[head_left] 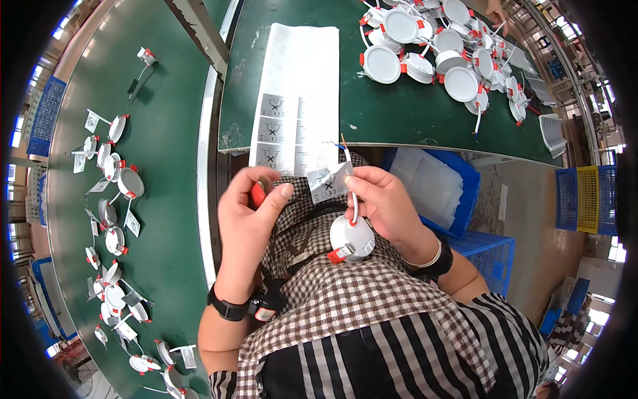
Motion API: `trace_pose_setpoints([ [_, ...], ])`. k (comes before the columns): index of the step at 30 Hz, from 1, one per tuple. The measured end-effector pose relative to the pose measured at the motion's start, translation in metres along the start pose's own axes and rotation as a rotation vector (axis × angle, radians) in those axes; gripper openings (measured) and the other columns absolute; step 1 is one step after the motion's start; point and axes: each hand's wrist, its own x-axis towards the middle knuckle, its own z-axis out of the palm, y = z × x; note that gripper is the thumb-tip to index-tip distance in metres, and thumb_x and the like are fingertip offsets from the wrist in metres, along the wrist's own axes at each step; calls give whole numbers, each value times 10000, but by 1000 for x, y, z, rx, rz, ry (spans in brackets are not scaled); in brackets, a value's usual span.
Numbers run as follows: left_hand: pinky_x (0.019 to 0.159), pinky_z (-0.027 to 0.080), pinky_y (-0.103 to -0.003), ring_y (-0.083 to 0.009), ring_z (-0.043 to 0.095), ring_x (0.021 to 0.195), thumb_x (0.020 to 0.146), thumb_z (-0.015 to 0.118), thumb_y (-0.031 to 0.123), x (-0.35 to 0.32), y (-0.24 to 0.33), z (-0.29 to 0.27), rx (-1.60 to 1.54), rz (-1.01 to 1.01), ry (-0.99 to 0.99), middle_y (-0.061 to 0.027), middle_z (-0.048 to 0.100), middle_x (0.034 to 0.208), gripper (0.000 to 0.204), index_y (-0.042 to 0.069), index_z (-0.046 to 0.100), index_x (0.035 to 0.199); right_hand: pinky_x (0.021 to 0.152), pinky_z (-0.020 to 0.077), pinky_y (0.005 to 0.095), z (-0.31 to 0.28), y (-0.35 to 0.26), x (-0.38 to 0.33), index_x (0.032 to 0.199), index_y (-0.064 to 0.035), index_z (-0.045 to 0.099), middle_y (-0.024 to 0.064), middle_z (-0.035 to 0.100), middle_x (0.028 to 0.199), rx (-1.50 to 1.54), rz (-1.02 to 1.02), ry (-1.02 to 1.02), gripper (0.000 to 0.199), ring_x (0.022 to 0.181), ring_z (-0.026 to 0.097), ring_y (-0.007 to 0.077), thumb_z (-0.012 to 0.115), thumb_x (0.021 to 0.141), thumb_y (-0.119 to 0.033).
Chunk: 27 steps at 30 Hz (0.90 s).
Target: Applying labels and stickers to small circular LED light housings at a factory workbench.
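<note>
My right hand (pixel 380 199) pinches the white cable of a small round downlight (pixel 352 238), just where a silver-grey label (pixel 328 185) is wrapped round it. The lamp hangs below my fingers, showing a red-ended spring clip, and bare brown and blue wire ends stick up from the cable's top. To the left of the label, my left hand (pixel 251 205) has its fingers curled around a small red thing (pixel 257 194), mostly hidden, whose kind I cannot make out. The left thumb points toward the label without touching it. Beyond both hands lies a long sheet of labels (pixel 299 86).
A pile of white downlights (pixel 458 60) covers the bench's far right. On the green surface (pixel 169 199) at left, several labelled downlights (pixel 114 239) lie scattered. Under the bench edge sits a blue bin (pixel 470 193) with clear plastic inside. Another person's hand (pixel 495 12) shows at the far right.
</note>
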Motion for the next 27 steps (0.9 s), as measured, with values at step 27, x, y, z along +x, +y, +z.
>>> trace_pose_setpoints([
  [27,625,375,-168,-17,472,711,811,679,46,-15,-14,21,-180,-132,-167,42,577,836,154,29,621,952,615,511,263,3,20,6,994,-82,570,-22,555,842,351,254,-84,165,714,523,73,541,926,-229],
])
